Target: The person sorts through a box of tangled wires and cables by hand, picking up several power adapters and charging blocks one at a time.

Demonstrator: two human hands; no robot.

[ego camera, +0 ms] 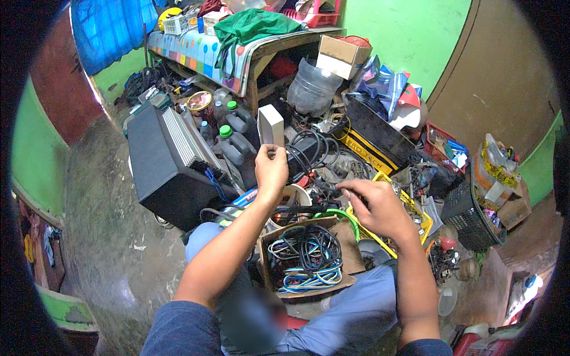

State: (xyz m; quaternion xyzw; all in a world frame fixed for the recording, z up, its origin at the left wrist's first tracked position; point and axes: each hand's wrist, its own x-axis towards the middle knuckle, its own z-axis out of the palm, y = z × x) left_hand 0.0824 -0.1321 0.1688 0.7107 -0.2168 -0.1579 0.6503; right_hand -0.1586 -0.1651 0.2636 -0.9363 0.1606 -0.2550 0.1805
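Observation:
My left hand grips the near end of a small white open box, held upright in front of the black jugs. Off to the right, my right hand hovers above a yellow plastic crate, with thumb and fingers bent towards each other; whether something small is between them cannot be told. Between my forearms stands a cardboard box holding coiled cables in blue, white and black. Behind it are a white bucket and the rim of a green basin, partly hidden.
A large black speaker-like cabinet stands at the left. Black jugs with green caps and looped black cable lie ahead. Further back is a table with a patterned cloth. A dark plastic basket and a red crate stand right.

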